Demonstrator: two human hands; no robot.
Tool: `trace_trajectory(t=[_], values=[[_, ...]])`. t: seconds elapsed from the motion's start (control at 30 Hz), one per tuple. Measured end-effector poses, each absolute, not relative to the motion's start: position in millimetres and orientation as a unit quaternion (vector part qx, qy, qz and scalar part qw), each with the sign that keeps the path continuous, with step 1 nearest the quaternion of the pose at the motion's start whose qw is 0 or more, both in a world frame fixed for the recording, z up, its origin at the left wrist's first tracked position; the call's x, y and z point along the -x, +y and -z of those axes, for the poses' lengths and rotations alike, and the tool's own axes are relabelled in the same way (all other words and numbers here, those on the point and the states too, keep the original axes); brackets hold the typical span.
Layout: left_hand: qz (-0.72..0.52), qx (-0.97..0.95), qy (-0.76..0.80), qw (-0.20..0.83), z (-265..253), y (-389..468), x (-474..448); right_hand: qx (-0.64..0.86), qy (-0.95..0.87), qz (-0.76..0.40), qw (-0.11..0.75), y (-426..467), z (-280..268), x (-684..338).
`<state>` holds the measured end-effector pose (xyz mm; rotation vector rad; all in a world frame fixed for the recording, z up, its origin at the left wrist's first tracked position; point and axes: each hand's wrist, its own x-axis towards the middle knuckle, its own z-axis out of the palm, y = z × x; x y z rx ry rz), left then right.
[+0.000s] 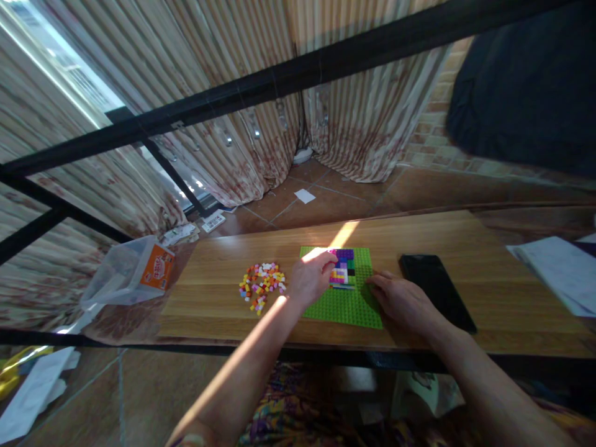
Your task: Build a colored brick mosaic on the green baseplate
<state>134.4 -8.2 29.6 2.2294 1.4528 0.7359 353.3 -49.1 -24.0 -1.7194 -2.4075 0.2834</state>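
Note:
A bright green studded baseplate (358,313) lies on the wooden table. On its upper middle sits a patch of small building bricks (343,267) in purple, blue, white, pink, orange and dark green. My left hand (313,276) reaches over the patch's left side, fingertips pinched together at its upper edge. Pink shows by those fingertips, but whether it is a held brick I cannot make out. My right hand (395,297) has its fingers curled at the baseplate's right edge, touching it. Left of the baseplate is a loose pile of small bricks (263,282), mostly orange, yellow, white and pink.
A dark tablet or phone (435,288) lies right of my right hand. Beyond the table's left end stands a clear plastic tub (123,273) with an orange label. White papers (556,273) are at the far right. A black bar (261,90) crosses before the curtains.

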Motion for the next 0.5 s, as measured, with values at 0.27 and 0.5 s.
trace_trajectory(t=[0.27, 0.5], values=[[-0.265, -0.816, 0.487, 0.164, -18.9, -2.5, -143.2, 0.580, -0.802, -0.099, 0.102, -49.1, 23.8, -353.2], [-0.265, -0.828, 0.478, 0.125, -15.7, -1.3, -145.8, 0.579, -0.803, -0.105, 0.094, -47.8, 25.0, -354.0]])
